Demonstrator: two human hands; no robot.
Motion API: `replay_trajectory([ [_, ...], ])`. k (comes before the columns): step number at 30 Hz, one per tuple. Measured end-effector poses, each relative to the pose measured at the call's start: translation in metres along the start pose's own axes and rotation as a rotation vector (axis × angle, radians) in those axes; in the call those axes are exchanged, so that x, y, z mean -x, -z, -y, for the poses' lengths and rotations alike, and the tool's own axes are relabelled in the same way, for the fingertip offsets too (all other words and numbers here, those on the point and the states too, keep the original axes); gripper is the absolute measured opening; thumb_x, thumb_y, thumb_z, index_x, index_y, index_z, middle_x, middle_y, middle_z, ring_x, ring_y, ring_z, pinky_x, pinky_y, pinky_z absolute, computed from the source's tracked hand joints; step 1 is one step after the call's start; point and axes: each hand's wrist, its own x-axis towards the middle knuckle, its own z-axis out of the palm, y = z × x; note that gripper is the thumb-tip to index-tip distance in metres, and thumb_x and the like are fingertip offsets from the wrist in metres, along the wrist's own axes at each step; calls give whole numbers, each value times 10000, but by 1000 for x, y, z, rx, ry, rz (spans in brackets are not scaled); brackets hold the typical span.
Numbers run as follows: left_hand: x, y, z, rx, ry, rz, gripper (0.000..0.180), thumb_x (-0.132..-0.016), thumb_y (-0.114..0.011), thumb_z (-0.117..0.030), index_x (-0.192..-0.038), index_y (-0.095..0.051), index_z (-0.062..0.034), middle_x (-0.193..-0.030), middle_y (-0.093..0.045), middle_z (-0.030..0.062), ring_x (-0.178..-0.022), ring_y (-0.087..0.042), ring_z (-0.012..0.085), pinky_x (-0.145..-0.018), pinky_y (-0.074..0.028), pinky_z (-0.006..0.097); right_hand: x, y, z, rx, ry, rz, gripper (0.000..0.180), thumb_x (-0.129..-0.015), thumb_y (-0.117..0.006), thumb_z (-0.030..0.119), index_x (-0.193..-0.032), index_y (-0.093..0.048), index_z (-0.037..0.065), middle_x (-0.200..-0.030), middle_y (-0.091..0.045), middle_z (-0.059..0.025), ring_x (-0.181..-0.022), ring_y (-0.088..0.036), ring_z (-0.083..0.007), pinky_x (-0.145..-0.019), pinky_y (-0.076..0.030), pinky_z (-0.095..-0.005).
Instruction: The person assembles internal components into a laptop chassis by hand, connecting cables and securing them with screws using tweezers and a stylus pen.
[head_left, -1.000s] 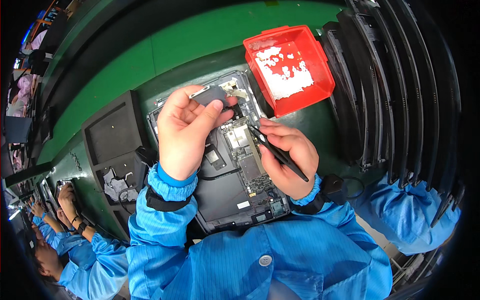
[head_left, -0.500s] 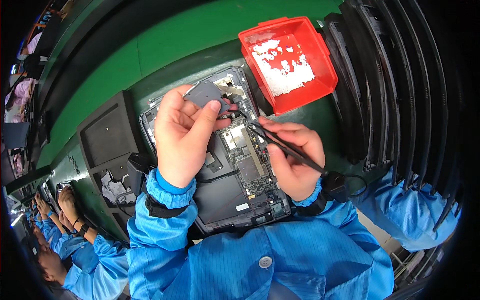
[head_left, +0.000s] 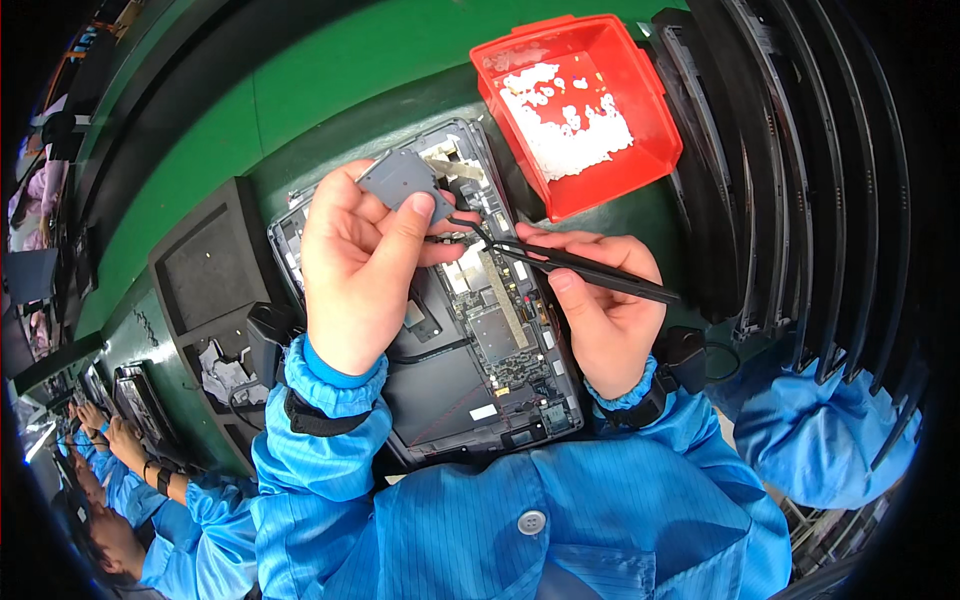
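Observation:
An opened tablet-like device (head_left: 440, 395) lies in front of me, its circuit board (head_left: 497, 335) exposed along the right part. My left hand (head_left: 360, 260) pinches a flat grey plate-like part (head_left: 403, 183) above the device's upper end. A short black cable (head_left: 468, 226) runs from that part toward the board. My right hand (head_left: 610, 305) is closed on black tweezers (head_left: 590, 270), whose tips are at the end of the cable. Whether the tips grip it or only touch it, I cannot tell.
A red bin (head_left: 655, 150) with small white pieces stands at the far right. Dark panels (head_left: 790, 180) stand upright in a row beyond it. On the left lies a black foam tray (head_left: 205, 270) holding grey metal pieces (head_left: 230, 375). Co-workers' hands (head_left: 125, 440) are at the far left.
The tweezers have swung flatter and their tips have come to the cable's end. My left hand has moved slightly up and left with the grey part, which is tilted differently.

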Motion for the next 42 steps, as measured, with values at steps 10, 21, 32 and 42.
replay_trajectory([
  [10, 0, -3, 5, 21, -41, -38, 266, -867, -508, 0, -1120, -428, 13, -932, -617, 146, -802, -638, 199, -617, -539, 244, -3, -3, 2, -28, -54, -82, 149, -812, -512, -120, -916, -444, -37, -1004, -587, -229, -1025, -570, -269, -882, -465, -342],
  [21, -2, -3, 7, -401, -180, -114, 258, -781, -643, 5, -987, -488, 8, -793, -639, 81, -616, -554, 50, -486, -428, 167, -2, -6, -2, 75, -12, -122, 140, -800, -504, -140, -880, -439, -46, -961, -571, -187, -996, -581, -267, -857, -476, -327],
  [32, -3, -4, 8, -373, -147, -109, 264, -777, -646, 10, -979, -477, 14, -778, -639, 73, -599, -543, 41, -475, -413, 164, -2, -3, -5, 141, 17, -89, 131, -793, -513, -135, -851, -444, -39, -945, -571, -184, -989, -585, -274, -878, -464, -355],
  [42, -1, -3, 9, -429, -159, -124, 245, -768, -666, -6, -943, -495, -2, -635, -525, -23, -544, -426, 6, -450, -335, 155, 0, -6, -6, 138, 36, -101, 140, -794, -507, -140, -854, -435, -37, -934, -571, -185, -987, -586, -275, -872, -469, -348],
])
